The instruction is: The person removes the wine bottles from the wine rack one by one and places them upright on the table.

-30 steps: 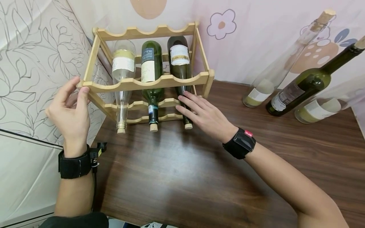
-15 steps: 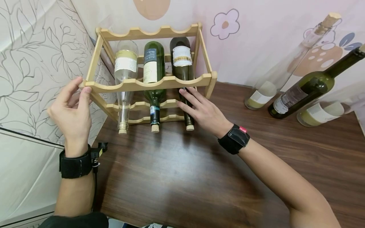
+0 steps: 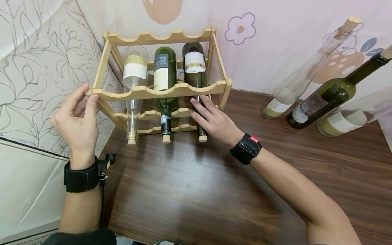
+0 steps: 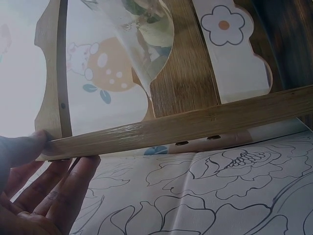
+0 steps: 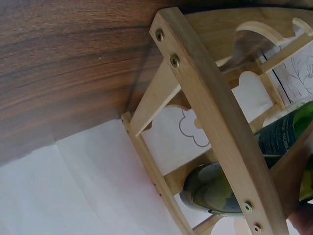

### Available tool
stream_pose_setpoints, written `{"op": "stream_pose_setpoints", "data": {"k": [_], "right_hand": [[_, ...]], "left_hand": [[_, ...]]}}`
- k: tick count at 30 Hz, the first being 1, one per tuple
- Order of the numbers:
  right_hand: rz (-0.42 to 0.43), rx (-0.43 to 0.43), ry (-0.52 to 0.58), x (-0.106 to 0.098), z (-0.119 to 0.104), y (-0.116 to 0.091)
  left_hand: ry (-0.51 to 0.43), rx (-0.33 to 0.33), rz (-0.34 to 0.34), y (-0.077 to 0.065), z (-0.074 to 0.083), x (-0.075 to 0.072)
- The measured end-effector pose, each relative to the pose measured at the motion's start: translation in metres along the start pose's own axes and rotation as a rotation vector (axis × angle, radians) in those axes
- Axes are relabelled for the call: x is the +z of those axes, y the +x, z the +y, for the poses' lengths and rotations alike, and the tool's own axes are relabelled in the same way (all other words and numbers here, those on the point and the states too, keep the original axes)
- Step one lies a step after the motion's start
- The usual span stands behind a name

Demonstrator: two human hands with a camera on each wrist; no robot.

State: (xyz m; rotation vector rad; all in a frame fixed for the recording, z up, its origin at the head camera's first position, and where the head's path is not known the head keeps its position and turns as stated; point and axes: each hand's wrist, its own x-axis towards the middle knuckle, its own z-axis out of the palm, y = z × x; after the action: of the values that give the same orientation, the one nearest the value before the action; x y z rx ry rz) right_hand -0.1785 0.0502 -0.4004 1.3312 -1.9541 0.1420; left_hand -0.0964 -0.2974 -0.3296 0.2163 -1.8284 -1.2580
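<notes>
A wooden wine rack [image 3: 177,90] stands at the back of the table. Its front left corner is pinched between thumb and fingers of my left hand [image 3: 76,119]; the left wrist view also has this hand [image 4: 44,196] at the rail's end. Three corked bottles lie in the upper tier with necks toward me: a clear bottle [image 3: 134,71], a green bottle [image 3: 165,73] and a dark green bottle [image 3: 195,76]. My right hand [image 3: 215,122] rests across the dark green bottle's neck, fingers nearly straight, thumb hidden. In the right wrist view, the rack's end post [image 5: 220,127] crosses before the bottles.
To the right stand a clear corked bottle [image 3: 280,103], a green corked bottle [image 3: 321,98] and another clear bottle [image 3: 343,120]. A patterned cloth wall [image 3: 269,41] rises behind the rack, and a floral sheet [image 3: 30,85] hangs at its left. The brown table [image 3: 183,194] extends in front.
My right hand has shifted slightly left, its fingers now lying farther over the dark green bottle's neck. My left hand keeps its pinch on the rack's corner. The head view has shifted slightly.
</notes>
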Motion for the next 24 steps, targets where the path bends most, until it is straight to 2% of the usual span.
{"op": "stream_pose_setpoints", "data": {"k": [7, 17, 24], "right_hand": [[0.092, -0.003, 0.057, -0.003, -0.003, -0.002], [0.102, 0.029, 0.139, -0.023, -0.019, -0.012], [0.099, 0.057, 0.147, -0.037, -0.032, -0.019]], "left_hand": [[0.017, 0.000, -0.002, -0.001, 0.000, -0.002], [0.028, 0.014, 0.003, -0.001, -0.001, -0.002], [0.033, 0.001, 0.010, -0.001, 0.000, -0.001]]}}
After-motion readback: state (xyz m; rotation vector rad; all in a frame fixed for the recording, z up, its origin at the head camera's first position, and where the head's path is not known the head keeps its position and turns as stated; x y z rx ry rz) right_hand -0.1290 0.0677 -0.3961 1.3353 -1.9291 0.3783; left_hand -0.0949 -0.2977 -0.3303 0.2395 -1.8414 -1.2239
